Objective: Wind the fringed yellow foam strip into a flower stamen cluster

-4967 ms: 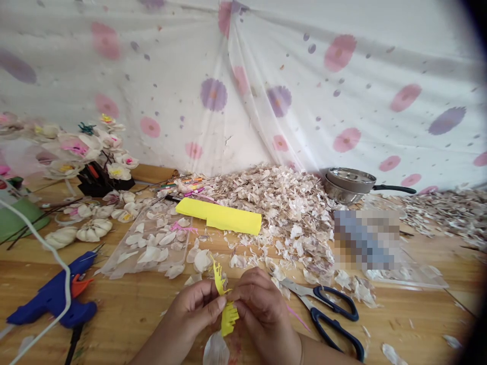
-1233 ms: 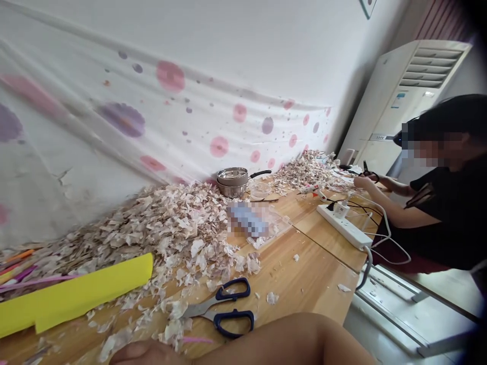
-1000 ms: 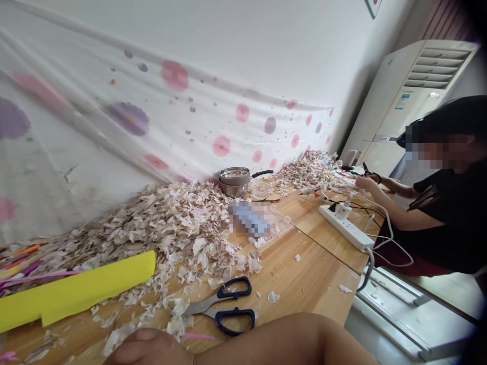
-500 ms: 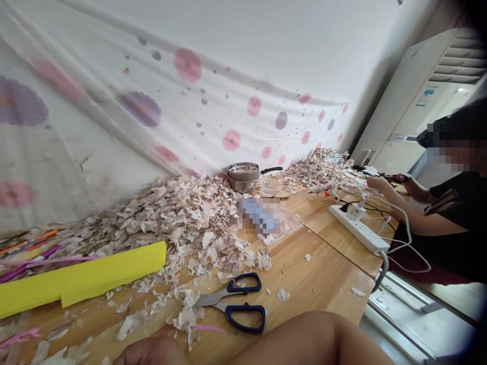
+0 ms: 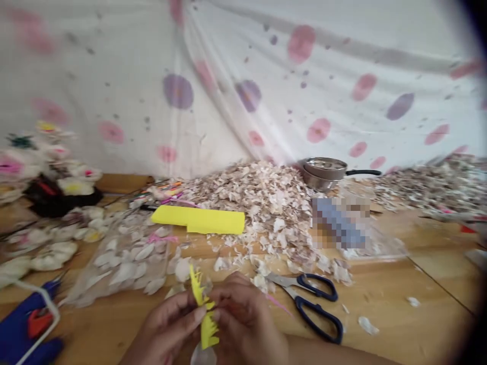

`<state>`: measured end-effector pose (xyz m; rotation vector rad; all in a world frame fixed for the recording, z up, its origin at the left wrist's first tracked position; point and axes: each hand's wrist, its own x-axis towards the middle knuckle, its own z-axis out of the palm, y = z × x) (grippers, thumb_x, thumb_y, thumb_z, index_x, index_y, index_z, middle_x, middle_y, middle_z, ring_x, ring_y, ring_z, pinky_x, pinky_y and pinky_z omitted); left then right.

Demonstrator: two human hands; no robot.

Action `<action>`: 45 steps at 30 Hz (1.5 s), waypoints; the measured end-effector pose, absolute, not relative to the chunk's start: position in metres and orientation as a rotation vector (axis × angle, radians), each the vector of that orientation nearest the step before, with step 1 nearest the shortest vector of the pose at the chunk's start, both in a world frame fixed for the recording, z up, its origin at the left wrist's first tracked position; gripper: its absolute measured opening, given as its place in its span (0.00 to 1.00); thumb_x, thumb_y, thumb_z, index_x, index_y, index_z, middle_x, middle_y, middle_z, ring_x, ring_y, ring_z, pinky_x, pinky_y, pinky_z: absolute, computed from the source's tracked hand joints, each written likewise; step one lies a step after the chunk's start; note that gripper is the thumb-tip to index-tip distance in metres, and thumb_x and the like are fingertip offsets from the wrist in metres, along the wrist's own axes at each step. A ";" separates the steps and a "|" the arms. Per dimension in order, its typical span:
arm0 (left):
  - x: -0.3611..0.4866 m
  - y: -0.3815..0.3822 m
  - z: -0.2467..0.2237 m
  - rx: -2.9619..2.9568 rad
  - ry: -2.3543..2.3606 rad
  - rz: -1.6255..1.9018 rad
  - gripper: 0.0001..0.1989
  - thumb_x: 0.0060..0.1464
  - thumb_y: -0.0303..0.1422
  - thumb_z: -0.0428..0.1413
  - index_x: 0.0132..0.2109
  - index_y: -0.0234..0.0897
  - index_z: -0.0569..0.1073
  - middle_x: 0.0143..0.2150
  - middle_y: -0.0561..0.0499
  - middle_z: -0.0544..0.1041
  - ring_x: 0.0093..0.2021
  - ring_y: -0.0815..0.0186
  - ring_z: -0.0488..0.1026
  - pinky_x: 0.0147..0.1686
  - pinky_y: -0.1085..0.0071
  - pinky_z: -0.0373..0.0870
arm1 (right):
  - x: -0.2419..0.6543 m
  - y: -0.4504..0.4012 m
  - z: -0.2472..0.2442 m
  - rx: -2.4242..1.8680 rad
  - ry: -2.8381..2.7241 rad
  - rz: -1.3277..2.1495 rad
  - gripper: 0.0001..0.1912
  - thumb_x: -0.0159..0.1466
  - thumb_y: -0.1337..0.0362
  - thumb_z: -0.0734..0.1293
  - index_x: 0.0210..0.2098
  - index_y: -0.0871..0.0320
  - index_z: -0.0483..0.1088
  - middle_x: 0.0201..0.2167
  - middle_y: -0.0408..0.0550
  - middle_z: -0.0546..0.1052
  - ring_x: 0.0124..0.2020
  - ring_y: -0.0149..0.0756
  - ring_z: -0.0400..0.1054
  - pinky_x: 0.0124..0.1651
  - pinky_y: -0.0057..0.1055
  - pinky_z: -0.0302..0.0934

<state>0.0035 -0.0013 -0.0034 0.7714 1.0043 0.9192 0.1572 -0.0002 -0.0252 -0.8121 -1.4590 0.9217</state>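
Note:
A yellow fringed strip point(image 5: 209, 329) stands upright between my two hands near the bottom of the view. My left hand point(image 5: 167, 324) pinches it from the left with thumb and fingers. From the other side my right hand point(image 5: 249, 317) has its fingertips closed on the fringed edge. A pale, translucent petal-like piece point(image 5: 203, 356) shows just under the strip. To the right of my right hand, dark-blue-handled scissors point(image 5: 317, 296) lie open on the wooden table point(image 5: 384, 289). Beyond my hands rests a larger folded yellow sheet point(image 5: 201, 220).
A heap of dry pale flakes point(image 5: 262, 192) lies against the flowered curtain. Metal bowls point(image 5: 324, 172) stand at its right. On the left are a plastic bag of white petals point(image 5: 125, 258), white handmade flowers point(image 5: 74, 187), and a blue thing with a cable point(image 5: 26, 319).
The view has swung left, so the other person and the power strip are out of sight. Both my hands and the yellow fringed strip have come into view.

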 end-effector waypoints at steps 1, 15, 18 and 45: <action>0.004 0.000 -0.003 0.722 0.966 0.902 0.18 0.36 0.43 0.69 0.32 0.36 0.79 0.28 0.50 0.79 0.33 0.60 0.76 0.36 0.67 0.72 | 0.158 0.001 -0.025 -0.820 -1.471 0.933 0.11 0.63 0.56 0.66 0.35 0.55 0.76 0.29 0.48 0.73 0.35 0.37 0.69 0.39 0.33 0.64; 0.005 0.002 -0.012 0.722 0.947 0.895 0.18 0.35 0.42 0.70 0.30 0.33 0.79 0.25 0.51 0.75 0.27 0.68 0.67 0.29 0.74 0.63 | 0.169 0.007 -0.002 -0.773 -1.790 0.687 0.07 0.61 0.73 0.64 0.31 0.58 0.72 0.26 0.45 0.74 0.32 0.33 0.64 0.37 0.29 0.59; 0.003 0.004 -0.013 0.789 0.937 0.881 0.17 0.38 0.43 0.68 0.30 0.33 0.78 0.26 0.51 0.75 0.29 0.67 0.68 0.31 0.73 0.64 | 0.170 0.008 -0.001 -0.753 -1.816 0.650 0.07 0.61 0.73 0.63 0.32 0.58 0.71 0.27 0.46 0.74 0.32 0.33 0.64 0.37 0.29 0.58; 0.003 0.001 -0.006 0.770 0.981 0.893 0.15 0.37 0.40 0.69 0.30 0.35 0.80 0.26 0.51 0.76 0.30 0.65 0.72 0.31 0.74 0.68 | 0.167 0.000 -0.008 -0.791 -1.642 0.873 0.07 0.64 0.61 0.64 0.35 0.56 0.71 0.28 0.46 0.72 0.33 0.35 0.65 0.38 0.30 0.60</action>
